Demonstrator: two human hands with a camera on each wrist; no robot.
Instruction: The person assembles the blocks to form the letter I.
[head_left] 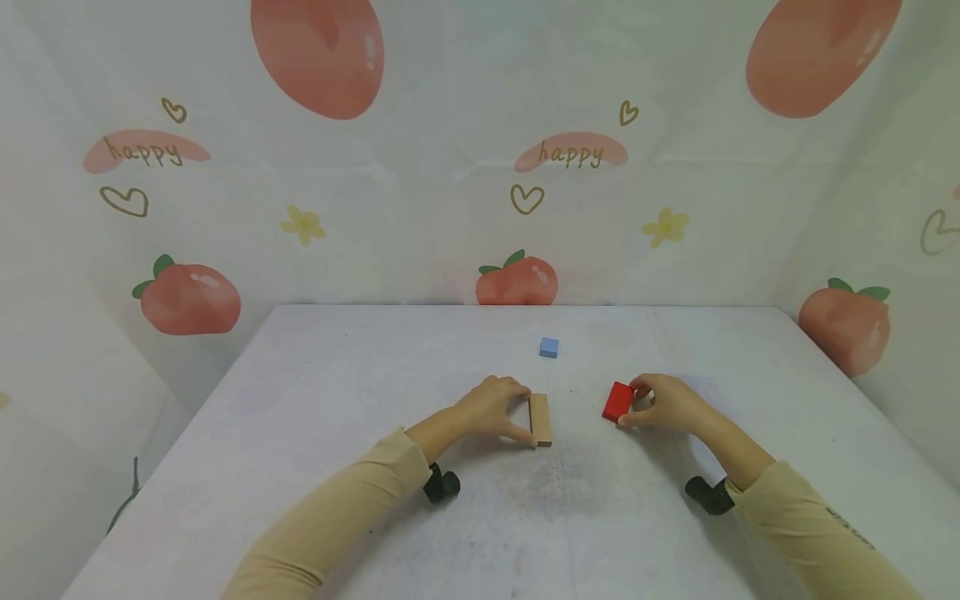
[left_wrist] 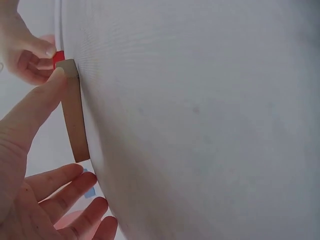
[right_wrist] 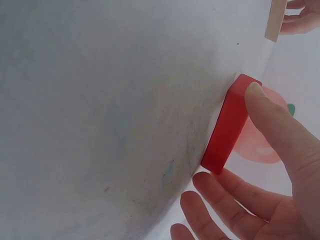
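The left hand (head_left: 491, 407) spreads wide about a tan oblong wooden block (head_left: 540, 419), thumb touching; at its three o'clock the right hand (head_left: 669, 404) pinches a red oblong block (head_left: 617, 402); a small blue block (head_left: 549, 347) lies at twelve.

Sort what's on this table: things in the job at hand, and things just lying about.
Apparently in the job:
tan block, touched by the left hand
red block, pinched by the right hand

Apparently just lying about:
blue block, apart from both hands

Matt, wood-like tan block (head_left: 541, 418), smooth red block (right_wrist: 227, 129), smudged matt tabletop (head_left: 375, 358), creased cloth-like backdrop (head_left: 427, 217)
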